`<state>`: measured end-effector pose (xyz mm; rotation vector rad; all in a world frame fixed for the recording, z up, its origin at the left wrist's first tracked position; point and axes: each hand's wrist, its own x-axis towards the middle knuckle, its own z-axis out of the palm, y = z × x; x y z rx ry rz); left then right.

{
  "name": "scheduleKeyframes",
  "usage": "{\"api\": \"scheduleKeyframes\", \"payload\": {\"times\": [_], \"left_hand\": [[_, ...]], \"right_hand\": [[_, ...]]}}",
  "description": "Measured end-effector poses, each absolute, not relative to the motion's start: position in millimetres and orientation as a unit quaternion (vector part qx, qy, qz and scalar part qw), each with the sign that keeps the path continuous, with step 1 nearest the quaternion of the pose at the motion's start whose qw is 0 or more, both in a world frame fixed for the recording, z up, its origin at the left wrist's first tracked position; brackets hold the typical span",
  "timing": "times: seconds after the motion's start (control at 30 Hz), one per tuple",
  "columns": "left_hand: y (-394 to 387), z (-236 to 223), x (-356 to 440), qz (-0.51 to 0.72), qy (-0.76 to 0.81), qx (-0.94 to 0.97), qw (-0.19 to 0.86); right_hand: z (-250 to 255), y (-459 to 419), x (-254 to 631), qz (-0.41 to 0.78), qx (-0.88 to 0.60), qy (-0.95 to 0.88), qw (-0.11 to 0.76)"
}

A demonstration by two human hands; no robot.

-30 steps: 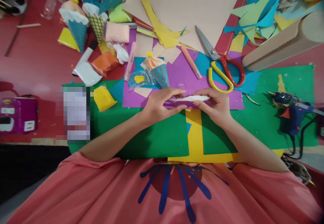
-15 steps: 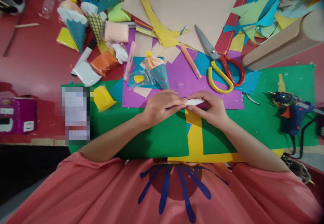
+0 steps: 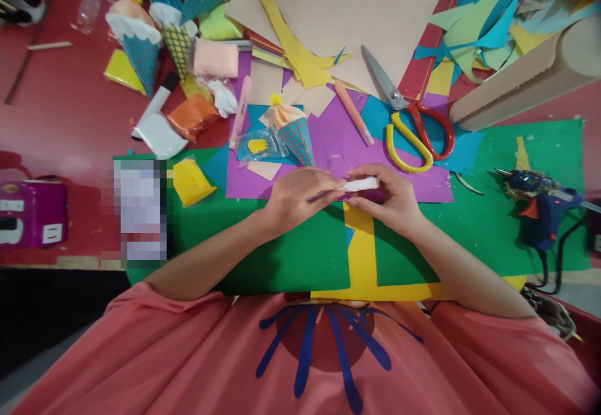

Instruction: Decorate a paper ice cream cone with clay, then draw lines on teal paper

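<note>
A short strip of white modelling clay [image 3: 361,184] is held up in front of me, above the edge of the purple sheet [image 3: 328,133]. My left hand [image 3: 300,196] pinches its left end between thumb and fingers. At the right end, my right hand [image 3: 392,197] has its fingers curled against the strip, the thumb lower and a little apart from it. Just beyond my hands lies a small paper cone [image 3: 297,139] in blue check, with a peach swirl and a yellow ball on top. A clear packet with yellow clay [image 3: 257,146] is beside it.
Large scissors [image 3: 399,102] with red and yellow handles lie beyond my right hand. A glue gun [image 3: 544,208] with its cable rests at the right. Further cones [image 3: 141,52], clay packets [image 3: 192,180] and a blurred-out rectangle [image 3: 141,215] are on the left.
The white clay now looks longer and straighter, its right end raised slightly. My right thumb has moved away from it, and my left hand has stayed almost still.
</note>
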<state>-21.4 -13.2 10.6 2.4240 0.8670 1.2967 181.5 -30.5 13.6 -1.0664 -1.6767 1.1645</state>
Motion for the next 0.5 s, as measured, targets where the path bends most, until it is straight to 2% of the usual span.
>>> {"api": "scheduleKeyframes", "payload": {"times": [0.3, 0.5], "left_hand": [[-13.4, 8.4, -25.0, 0.422, 0.298, 0.843, 0.151], [-14.2, 10.0, -22.6, 0.425, 0.293, 0.843, 0.153]], "right_hand": [[15.0, -29.8, 182.5, 0.441, -0.435, -0.671, 0.407], [14.7, -30.7, 181.5, 0.448, -0.449, -0.677, 0.373]]}}
